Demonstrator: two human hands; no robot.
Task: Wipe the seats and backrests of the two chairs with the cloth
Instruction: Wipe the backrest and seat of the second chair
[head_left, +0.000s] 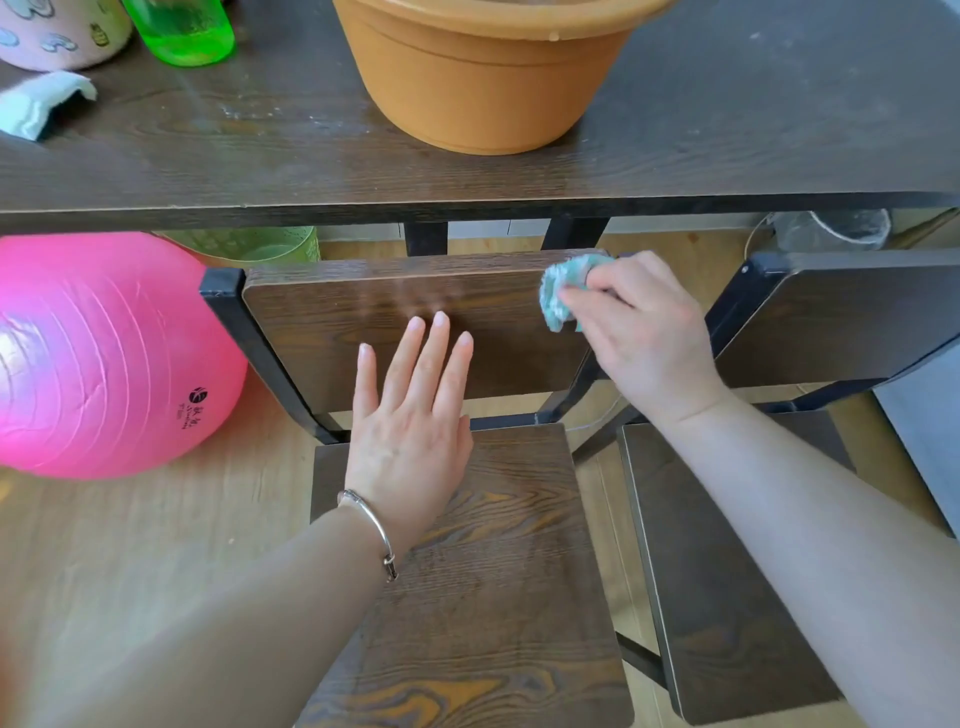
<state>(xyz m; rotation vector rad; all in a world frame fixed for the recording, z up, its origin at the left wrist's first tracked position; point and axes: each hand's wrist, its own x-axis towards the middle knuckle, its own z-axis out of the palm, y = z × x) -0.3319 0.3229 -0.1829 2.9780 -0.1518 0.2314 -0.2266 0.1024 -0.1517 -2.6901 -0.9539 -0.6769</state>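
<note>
Right hand (644, 338) pinching the crumpled teal cloth (558, 296) on the dark wood-grain backrest (363, 322), it should sweep leftward in overlapping strokes, the spread left hand (410, 441) bracing it.

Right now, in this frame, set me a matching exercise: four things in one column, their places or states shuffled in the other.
Things:
1. cloth
2. ball
3. basin
4. left hand

Places or states:
a. on the table
b. fingers straight, in front of the backrest
c. on the floor
d. gripped by the right hand

Pairs: 1-d, 2-c, 3-a, 4-b
</note>
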